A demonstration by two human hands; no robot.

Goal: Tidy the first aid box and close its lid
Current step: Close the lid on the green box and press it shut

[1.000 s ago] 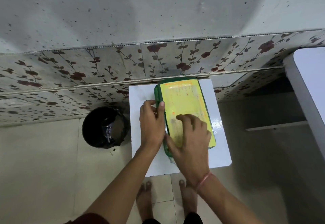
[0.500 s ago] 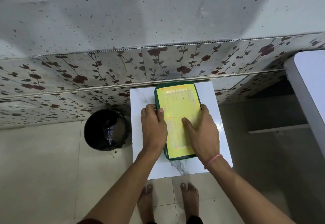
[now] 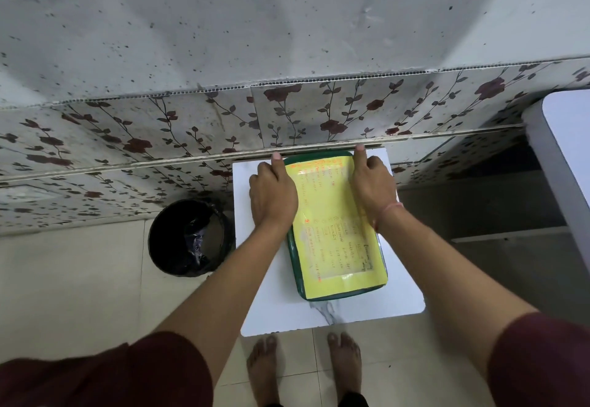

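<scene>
Looking down, head view: I see the box [image 3: 335, 231] lying flat on a white table [image 3: 265, 295], lid down.
Box: green body with a yellow lid bearing orange writing; its far end is close to the flowered wall panel [image 3: 159, 138], and it sits turned a little askew on the table.
Left hand [image 3: 273, 194]: palm down on the box's left far edge, partly over the table beside it, fingers curled over the side, one finger stretched toward the wall. I read it as pressing with a loose hold on the edge; I cannot tell how firm it is.
Right hand [image 3: 372, 183]: on the box's right far edge, fingers bent down over the rim, one finger pointing to the wall; it grips the box side in the same way. A pink thread [image 3: 388, 212] circles that wrist.
Bin [image 3: 190, 237]: black, lined with a dark bag, on the floor left of the box, just beside the table.
Feet [image 3: 265, 368]: bare, on the tiles on the near side of the box, past the table's edge.
Sleeves [image 3: 127, 378]: dark red, at both lower corners.
Second surface [image 3: 562, 157]: pale, well to the right of the box.
</scene>
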